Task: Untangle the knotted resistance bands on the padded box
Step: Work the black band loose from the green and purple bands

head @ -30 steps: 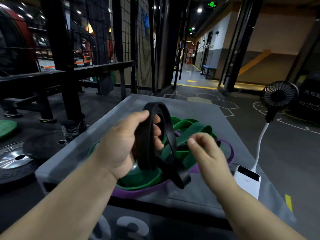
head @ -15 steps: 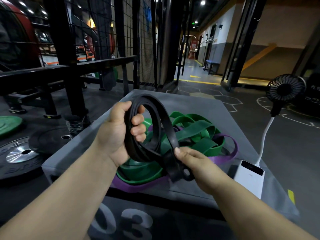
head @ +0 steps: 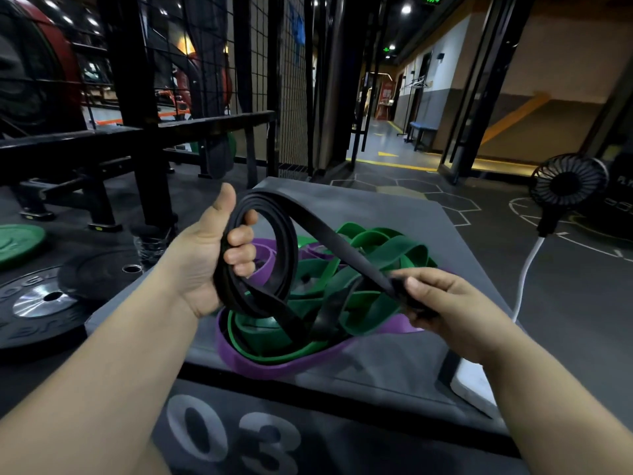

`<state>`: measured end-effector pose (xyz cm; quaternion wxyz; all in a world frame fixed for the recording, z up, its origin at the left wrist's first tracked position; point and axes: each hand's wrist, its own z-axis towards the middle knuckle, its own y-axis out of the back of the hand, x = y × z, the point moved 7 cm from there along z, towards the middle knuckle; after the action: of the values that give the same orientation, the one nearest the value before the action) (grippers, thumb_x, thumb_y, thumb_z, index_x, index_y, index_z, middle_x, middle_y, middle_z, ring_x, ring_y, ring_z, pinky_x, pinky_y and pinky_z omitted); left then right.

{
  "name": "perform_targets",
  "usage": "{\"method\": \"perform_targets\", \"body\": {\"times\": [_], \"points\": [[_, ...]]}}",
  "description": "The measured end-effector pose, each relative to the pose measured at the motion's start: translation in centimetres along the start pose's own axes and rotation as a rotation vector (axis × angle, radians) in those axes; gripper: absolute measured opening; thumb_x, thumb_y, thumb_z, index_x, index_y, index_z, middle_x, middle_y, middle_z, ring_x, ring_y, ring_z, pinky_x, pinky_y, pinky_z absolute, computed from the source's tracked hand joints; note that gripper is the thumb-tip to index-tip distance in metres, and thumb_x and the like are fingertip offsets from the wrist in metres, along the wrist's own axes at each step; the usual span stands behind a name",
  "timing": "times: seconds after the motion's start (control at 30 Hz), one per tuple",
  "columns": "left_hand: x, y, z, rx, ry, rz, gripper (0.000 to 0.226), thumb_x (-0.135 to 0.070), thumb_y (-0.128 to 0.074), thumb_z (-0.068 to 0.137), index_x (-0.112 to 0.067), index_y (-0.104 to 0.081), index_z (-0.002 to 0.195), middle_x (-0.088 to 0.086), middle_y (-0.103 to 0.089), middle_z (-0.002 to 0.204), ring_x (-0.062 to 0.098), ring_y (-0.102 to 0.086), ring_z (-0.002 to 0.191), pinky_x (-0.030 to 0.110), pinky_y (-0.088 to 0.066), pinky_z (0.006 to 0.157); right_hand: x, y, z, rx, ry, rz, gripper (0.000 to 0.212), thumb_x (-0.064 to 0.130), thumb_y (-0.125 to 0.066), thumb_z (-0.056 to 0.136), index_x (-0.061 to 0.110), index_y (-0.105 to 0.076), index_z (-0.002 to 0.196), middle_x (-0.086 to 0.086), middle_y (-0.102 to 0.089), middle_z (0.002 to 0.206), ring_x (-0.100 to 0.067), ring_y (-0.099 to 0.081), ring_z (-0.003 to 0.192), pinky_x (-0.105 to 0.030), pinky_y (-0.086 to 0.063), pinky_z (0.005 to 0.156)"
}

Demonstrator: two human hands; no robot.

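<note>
White "03" (head: 236, 437) marks the front of the grey padded box (head: 394, 214). Above its surface the left hand (head: 205, 255) grips a coiled flat black rubber band (head: 329, 234), the right hand (head: 442, 303) pinching its strand, over tangled green and purple bands (head: 387, 248). A white power bank (head: 472, 385) sits at the right edge, a black weight plate (head: 37, 303) lies on the floor to the left, and a black fan (head: 568, 183) stands beyond.

Dark rubber floor (head: 565, 303) marked with white hexagons. Black steel rack (head: 137, 97) and wire mesh (head: 274, 80) at far left, weight plates (head: 44, 303) near left. Lit corridor (head: 383, 138) far ahead with blue bench (head: 423, 126); black fan (head: 568, 185) at right.
</note>
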<state>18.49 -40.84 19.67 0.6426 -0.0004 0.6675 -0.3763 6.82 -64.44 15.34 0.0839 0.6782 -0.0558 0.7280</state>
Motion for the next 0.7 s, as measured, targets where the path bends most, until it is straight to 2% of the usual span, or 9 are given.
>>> {"method": "perform_targets", "body": {"times": [0.03, 0.07, 0.17, 0.3, 0.43, 0.5, 0.57, 0.63, 0.7], "points": [[-0.2, 0.3, 0.0, -0.011, -0.008, 0.01, 0.042, -0.058, -0.048, 0.076, -0.016, -0.05, 0.077, -0.01, -0.032, 0.046, 0.001, -0.027, 0.032, 0.013, -0.028, 0.033, -0.1, 0.6, -0.1, -0.053, -0.032, 0.045, 0.008, 0.025, -0.077, 0.071, 0.022, -0.078, 0.079, 0.002, -0.063, 0.066, -0.012, -0.053, 0.058, -0.02, -0.043, 0.054], [-0.4, 0.5, 0.0, -0.023, -0.015, 0.022, 0.041, -0.057, -0.049, 0.077, -0.016, -0.05, 0.077, -0.01, -0.032, 0.046, 0.002, -0.027, 0.031, 0.014, -0.028, 0.033, -0.3, 1.1, 0.0, -0.106, -0.051, 0.085, 0.008, 0.02, -0.069, 0.074, 0.02, -0.077, 0.073, 0.002, -0.063, 0.065, -0.011, -0.054, 0.058, -0.019, -0.043, 0.052], [-0.6, 1.2, 0.0, -0.048, -0.028, 0.045, 0.039, -0.055, -0.05, 0.08, -0.016, -0.049, 0.077, -0.01, -0.031, 0.045, 0.002, -0.026, 0.032, 0.014, -0.027, 0.033, -0.8, 2.6, 0.1, -0.295, -0.095, 0.092, 0.022, 0.015, -0.064, 0.086, 0.014, -0.071, 0.065, 0.0, -0.062, 0.062, -0.008, -0.054, 0.054, -0.018, -0.04, 0.048], [-0.4, 1.4, 0.0, -0.046, -0.043, 0.043, 0.039, -0.052, -0.049, 0.084, -0.014, -0.049, 0.077, -0.011, -0.03, 0.045, 0.002, -0.026, 0.032, 0.014, -0.029, 0.034, -2.8, 4.1, 0.2, -0.512, -0.241, 0.29, 0.009, 0.014, -0.064, 0.091, 0.008, -0.061, 0.084, -0.009, -0.061, 0.077, -0.018, -0.058, 0.065, -0.024, -0.048, 0.047], [-0.6, 1.8, 0.3, -0.093, -0.073, -0.151, 0.037, -0.054, -0.055, 0.075, -0.018, -0.053, 0.069, -0.011, -0.032, 0.043, 0.003, -0.029, 0.032, 0.014, -0.037, 0.039, -3.5, 3.9, 0.3, -0.553, -0.251, 0.391, 0.004, 0.009, -0.057, 0.094, 0.007, -0.056, 0.091, -0.014, -0.066, 0.086, -0.024, -0.065, 0.073, -0.032, -0.046, 0.063], [-0.9, 2.4, 0.5, -0.138, -0.112, -0.261, 0.037, -0.056, -0.057, 0.071, -0.02, -0.053, 0.068, -0.011, -0.033, 0.042, 0.003, -0.033, 0.034, 0.015, -0.044, 0.047, -3.2, 3.8, 0.5, -0.544, -0.194, 0.382, 0.015, 0.008, -0.056, 0.095, 0.011, -0.051, 0.081, -0.013, -0.066, 0.085, -0.024, -0.067, 0.074, -0.031, -0.047, 0.063], [-1.0, 2.9, 0.8, -0.175, -0.147, -0.331, 0.038, -0.059, -0.054, 0.075, -0.022, -0.051, 0.069, -0.012, -0.035, 0.042, 0.002, -0.036, 0.038, 0.018, -0.048, 0.059, -2.7, 3.9, 0.6, -0.508, -0.136, 0.353, 0.023, 0.009, -0.058, 0.094, 0.014, -0.049, 0.074, -0.008, -0.067, 0.078, -0.019, -0.069, 0.069, -0.025, -0.049, 0.055], [-1.0, 3.3, 0.9, -0.209, -0.177, -0.373, 0.039, -0.06, -0.051, 0.08, -0.022, -0.049, 0.07, -0.011, -0.037, 0.042, 0.001, -0.041, 0.043, 0.021, -0.047, 0.071, -2.2, 4.0, 0.7, -0.471, -0.078, 0.241, 0.016, 0.008, -0.059, 0.093, 0.014, -0.057, 0.078, -0.002, -0.07, 0.071, -0.012, -0.069, 0.062, -0.019, -0.048, 0.049], [-1.1, 3.6, 1.0, -0.236, -0.193, -0.412, 0.041, -0.061, -0.051, 0.082, -0.022, -0.05, 0.069, -0.011, -0.039, 0.043, 0.003, -0.045, 0.048, 0.022, -0.047, 0.076, -1.7, 4.6, 0.8, -0.472, 0.013, -0.054, 0.004, 0.011, -0.066, 0.09, 0.013, -0.067, 0.087, 0.0, -0.073, 0.073, -0.015, -0.07, 0.069, -0.023, -0.053, 0.059]]}}
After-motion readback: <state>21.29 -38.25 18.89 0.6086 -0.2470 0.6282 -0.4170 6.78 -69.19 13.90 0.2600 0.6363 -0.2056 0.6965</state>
